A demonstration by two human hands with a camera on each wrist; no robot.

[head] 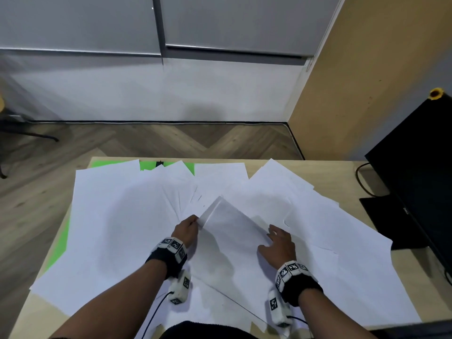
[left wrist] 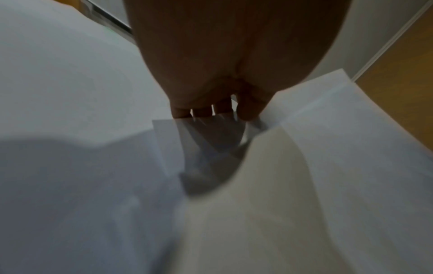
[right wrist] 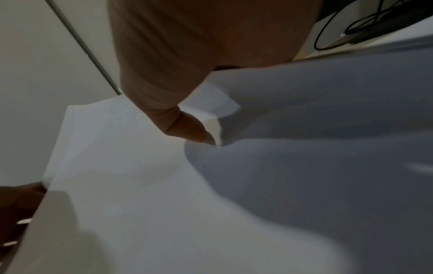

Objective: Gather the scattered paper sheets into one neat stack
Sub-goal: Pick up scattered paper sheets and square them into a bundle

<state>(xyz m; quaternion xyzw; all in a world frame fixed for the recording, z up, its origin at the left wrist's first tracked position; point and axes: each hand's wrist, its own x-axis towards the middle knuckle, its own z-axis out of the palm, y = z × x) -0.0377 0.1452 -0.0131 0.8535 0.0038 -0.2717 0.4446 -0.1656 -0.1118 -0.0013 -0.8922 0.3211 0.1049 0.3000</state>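
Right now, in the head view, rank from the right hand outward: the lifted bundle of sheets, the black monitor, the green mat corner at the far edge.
From the right hand:
1. Lifted bundle of sheets, touching it, on its left.
2. Black monitor, on the table's right side.
3. Green mat corner, far left edge.

A light wooden table point(head: 303, 165) fills the lower half of the head view. White paper sheets point(head: 110, 228) lie scattered and overlapping across most of its top, from the left edge to right of centre. A green mat point(head: 60, 245) shows beneath them at the left and along the far edge. At the right edge stands a black monitor point(head: 420, 167) with a black cable point(head: 362, 177) looped beside it.
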